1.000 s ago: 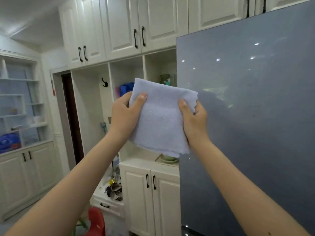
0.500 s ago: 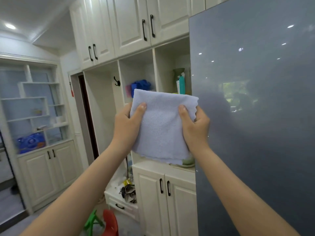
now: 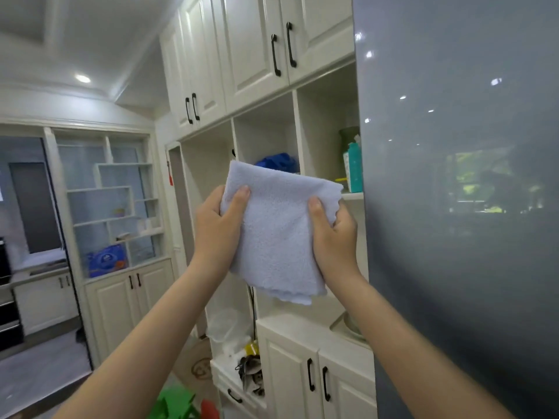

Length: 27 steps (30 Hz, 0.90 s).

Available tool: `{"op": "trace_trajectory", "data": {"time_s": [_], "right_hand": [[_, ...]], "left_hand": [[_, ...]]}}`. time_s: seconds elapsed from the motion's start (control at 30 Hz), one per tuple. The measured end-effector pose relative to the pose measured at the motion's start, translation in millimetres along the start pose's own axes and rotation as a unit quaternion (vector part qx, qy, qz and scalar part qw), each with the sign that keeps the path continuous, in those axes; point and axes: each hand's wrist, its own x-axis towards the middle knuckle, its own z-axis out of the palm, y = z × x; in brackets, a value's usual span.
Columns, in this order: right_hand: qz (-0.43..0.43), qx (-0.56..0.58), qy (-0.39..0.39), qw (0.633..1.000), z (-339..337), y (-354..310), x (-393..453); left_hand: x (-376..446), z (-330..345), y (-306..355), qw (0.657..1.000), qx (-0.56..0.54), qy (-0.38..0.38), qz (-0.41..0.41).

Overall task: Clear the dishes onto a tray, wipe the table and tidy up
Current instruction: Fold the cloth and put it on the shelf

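Folded cloth [image 3: 278, 234] between both hands [image 3: 273, 234]

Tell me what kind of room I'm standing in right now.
Most likely a home kitchen or the dining area beside it. A tall grey fridge stands at the right, cream wall cabinets with open shelves run beside it, and bottles sit on one shelf. Both hands hold a pale blue cloth.

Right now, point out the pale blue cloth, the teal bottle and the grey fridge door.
pale blue cloth [image 3: 278, 234], head view, middle of its front face.
teal bottle [image 3: 354, 167], head view, its body.
grey fridge door [image 3: 459, 237], head view, bare glossy panel.
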Motion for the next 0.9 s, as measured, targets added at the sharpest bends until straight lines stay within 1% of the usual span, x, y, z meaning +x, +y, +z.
{"op": "trace_trajectory", "data": {"time_s": [0.1,0.27,0.5,0.57,0.67,0.8,0.9], "right_hand": [[0.008,0.01,-0.015,1.0,4,22,6],[0.046,0.01,-0.038,0.998,20,60,2],[0.11,0.018,-0.032,0.993,44,105,0],[0.119,0.035,-0.014,0.992,51,117,-2],[0.14,0.062,0.023,0.988,62,137,3],[0.156,0.113,0.112,0.975,75,163,14],[0.169,0.126,0.164,0.964,82,190,19]], "left_hand": [[2,6,-20,0.999,-0.008,0.009,-0.03],[-1,0,-60,0.997,-0.021,0.039,-0.063],[8,-7,-108,0.994,-0.024,0.067,-0.082],[16,-4,-118,0.994,-0.031,0.067,-0.081],[35,5,-138,0.996,-0.033,0.044,-0.075],[64,23,-171,0.996,-0.07,0.015,-0.057],[91,42,-196,0.991,-0.11,-0.028,-0.067]]}}
